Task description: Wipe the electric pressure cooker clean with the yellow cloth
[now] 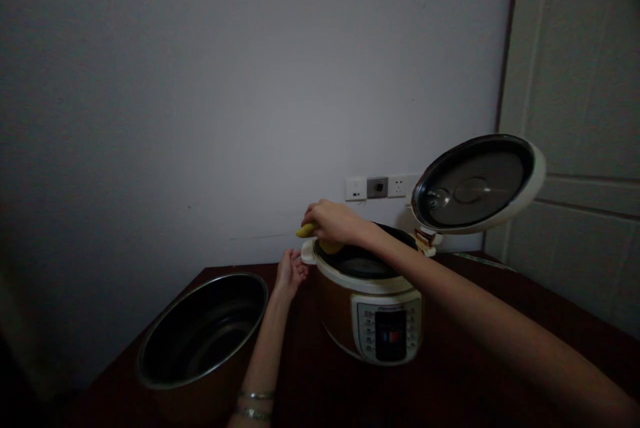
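Right forearm [490, 321] reaches over the electric rice cooker [333, 301], right hand [334, 221] with fingers clamped on what looks like a banana [306, 231] above the rim: likely light and soft, best held gently around its middle. Left hand [290, 273], fingers loosely apart, rises between the cooker and a steel pot [200, 328].

Seemingly narrow gap between steel pot [203, 331] and electric cooker [370, 321], raised lid [473, 183] blocking behind

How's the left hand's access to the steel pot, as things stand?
Likely good: the left hand looks empty and sits just beside the rim of the steel pot, with nothing visible between them.
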Action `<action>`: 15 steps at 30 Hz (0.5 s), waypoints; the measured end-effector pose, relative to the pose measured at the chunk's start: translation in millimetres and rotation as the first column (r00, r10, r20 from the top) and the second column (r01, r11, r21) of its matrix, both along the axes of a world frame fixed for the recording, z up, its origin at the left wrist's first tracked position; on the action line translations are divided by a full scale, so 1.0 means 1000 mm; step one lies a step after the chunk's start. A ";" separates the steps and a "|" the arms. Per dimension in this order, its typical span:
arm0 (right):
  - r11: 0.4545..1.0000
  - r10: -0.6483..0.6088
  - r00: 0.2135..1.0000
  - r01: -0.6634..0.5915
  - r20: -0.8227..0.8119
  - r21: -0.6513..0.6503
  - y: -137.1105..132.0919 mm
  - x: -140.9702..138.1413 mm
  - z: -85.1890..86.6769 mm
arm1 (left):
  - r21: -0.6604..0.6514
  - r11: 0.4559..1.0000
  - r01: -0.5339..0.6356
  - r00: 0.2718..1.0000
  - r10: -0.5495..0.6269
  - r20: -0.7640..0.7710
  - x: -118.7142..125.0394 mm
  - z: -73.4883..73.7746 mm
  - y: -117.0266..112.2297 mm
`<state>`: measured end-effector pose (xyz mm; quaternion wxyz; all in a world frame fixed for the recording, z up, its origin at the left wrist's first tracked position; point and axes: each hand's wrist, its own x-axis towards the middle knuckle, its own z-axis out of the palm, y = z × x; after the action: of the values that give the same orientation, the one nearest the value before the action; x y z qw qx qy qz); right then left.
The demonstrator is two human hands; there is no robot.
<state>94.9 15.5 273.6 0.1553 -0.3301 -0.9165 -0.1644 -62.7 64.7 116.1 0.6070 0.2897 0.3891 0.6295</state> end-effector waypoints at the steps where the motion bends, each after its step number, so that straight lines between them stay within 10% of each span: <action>1: 0.998 -0.055 0.996 0.054 0.076 0.013 0.017 -0.012 0.002 | -0.005 1.000 0.004 1.000 -0.004 0.003 0.000 0.001 -0.001; 7: 0.991 -0.103 0.934 0.126 0.342 -0.045 0.075 -0.057 -0.015 | -0.019 1.000 0.005 0.999 -0.004 0.045 0.000 0.003 -0.002; 15: 0.988 -0.053 0.885 0.114 0.463 -0.105 0.065 -0.065 -0.026 | -0.020 0.999 -0.035 0.989 0.037 0.140 0.006 -0.002 0.001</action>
<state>29.8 80.1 247.8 -0.0943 -0.3303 -0.9209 -0.1845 -56.3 65.7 114.1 0.6239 0.2322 0.3562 0.6558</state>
